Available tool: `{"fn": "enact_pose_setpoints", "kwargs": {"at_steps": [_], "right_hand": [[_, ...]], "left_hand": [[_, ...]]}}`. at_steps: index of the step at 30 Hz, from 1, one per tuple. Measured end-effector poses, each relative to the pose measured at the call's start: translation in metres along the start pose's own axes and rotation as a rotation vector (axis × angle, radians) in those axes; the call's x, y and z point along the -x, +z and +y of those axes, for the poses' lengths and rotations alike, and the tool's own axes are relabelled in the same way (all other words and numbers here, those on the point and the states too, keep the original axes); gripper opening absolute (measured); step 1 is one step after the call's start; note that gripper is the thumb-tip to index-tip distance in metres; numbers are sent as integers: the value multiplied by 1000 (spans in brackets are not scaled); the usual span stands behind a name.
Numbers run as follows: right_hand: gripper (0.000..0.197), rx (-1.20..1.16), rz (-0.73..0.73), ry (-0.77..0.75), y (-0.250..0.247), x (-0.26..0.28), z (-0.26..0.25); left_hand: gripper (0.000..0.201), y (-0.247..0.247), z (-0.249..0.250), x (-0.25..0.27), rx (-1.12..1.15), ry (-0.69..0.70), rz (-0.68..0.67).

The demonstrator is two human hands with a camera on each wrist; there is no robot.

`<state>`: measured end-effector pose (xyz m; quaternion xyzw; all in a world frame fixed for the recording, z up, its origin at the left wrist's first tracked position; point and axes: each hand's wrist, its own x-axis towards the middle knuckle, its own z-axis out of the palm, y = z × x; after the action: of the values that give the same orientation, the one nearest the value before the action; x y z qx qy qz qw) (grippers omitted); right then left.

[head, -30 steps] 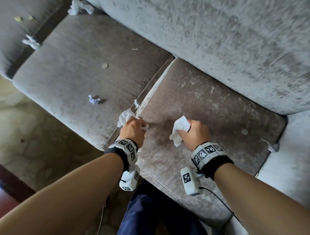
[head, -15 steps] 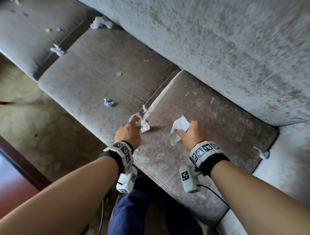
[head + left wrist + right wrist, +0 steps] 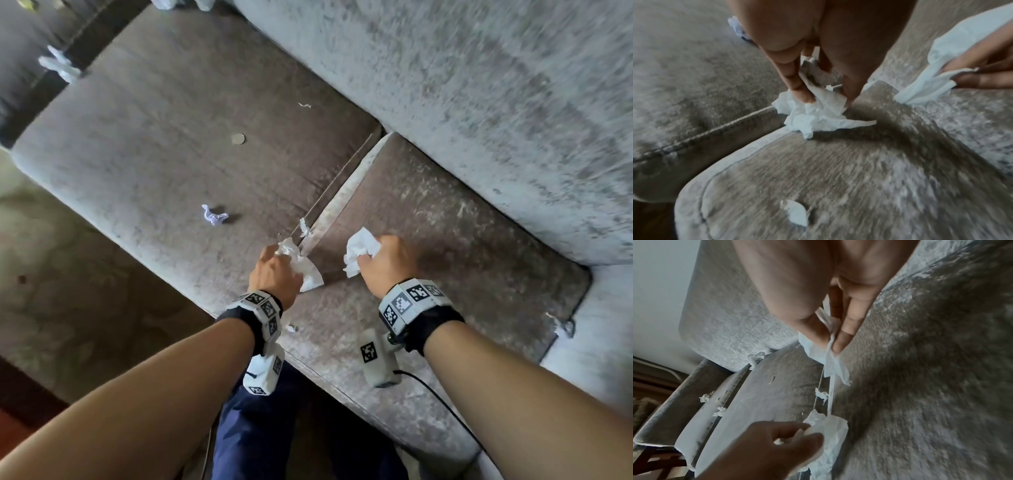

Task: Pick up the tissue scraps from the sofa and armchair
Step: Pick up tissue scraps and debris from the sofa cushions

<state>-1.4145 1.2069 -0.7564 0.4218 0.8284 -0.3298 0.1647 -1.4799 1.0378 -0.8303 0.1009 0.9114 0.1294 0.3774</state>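
My left hand (image 3: 275,265) hovers at the seam between two grey sofa cushions and pinches a crumpled white tissue wad (image 3: 305,270) (image 3: 813,112) between thumb and fingers. My right hand (image 3: 380,257) is over the right cushion (image 3: 462,260) and grips another white tissue wad (image 3: 358,251) (image 3: 828,353). Loose scraps lie on the sofa: a bluish-white one (image 3: 214,216) on the left cushion (image 3: 144,144), a small one (image 3: 303,228) in the seam, a tiny one (image 3: 291,328) (image 3: 795,213) near the front edge, a sliver (image 3: 305,105) far back.
More scraps sit at the left armrest gap (image 3: 60,65) and at the right cushion's edge (image 3: 556,325). A coin-like disc (image 3: 238,138) lies on the left cushion. The sofa back (image 3: 479,85) rises behind. Patterned floor (image 3: 68,291) lies to the left, my legs (image 3: 260,428) below.
The left hand has drawn its tissue wad slightly back from the seam toward the front edge. The right hand keeps its wad in about the same spot. The head view has swung.
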Motion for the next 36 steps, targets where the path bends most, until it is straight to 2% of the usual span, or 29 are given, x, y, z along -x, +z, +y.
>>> {"fn": "enact_pose_setpoints", "kwargs": {"at_steps": [2,4,7,11,13,17,19,20,25,31,33,36], "right_hand": [[10,29,9,10,8,-6,-1],[11,54,38,23,15,-11,-2],[14,26,48,-9,26,-16,-4],[47,-63,49,-38,38,-23,-10],[53,-64,45,-65,43,-26,-14],[32,-38,41,-165,53,-30,-25],[12,3,11,-173,57,-35,-31],[12,20,16,-170,59,-38,-34],[40,30,-13,-126,79,-52,-46],[63,70,-76,-72,102,-68,-53],[66,72,-65,-52,110,-71,-53],[58,51,-80,-39,120,-72,-54]], "left_hand": [[60,8,-5,-7,-46,22,-85],[71,14,-7,-13,-26,34,-110],[57,20,-9,-18,-35,76,-102],[28,21,-15,-23,-40,100,-100],[27,19,-20,-22,-16,100,-110],[26,3,-27,-20,117,128,-29],[23,-8,-31,-21,163,114,0],[21,-13,-33,-22,173,104,18],[17,-32,-44,-23,244,54,112],[22,-41,-65,-21,270,58,192],[21,-41,-73,-23,273,56,218],[17,-40,-85,-24,269,61,240]]}}
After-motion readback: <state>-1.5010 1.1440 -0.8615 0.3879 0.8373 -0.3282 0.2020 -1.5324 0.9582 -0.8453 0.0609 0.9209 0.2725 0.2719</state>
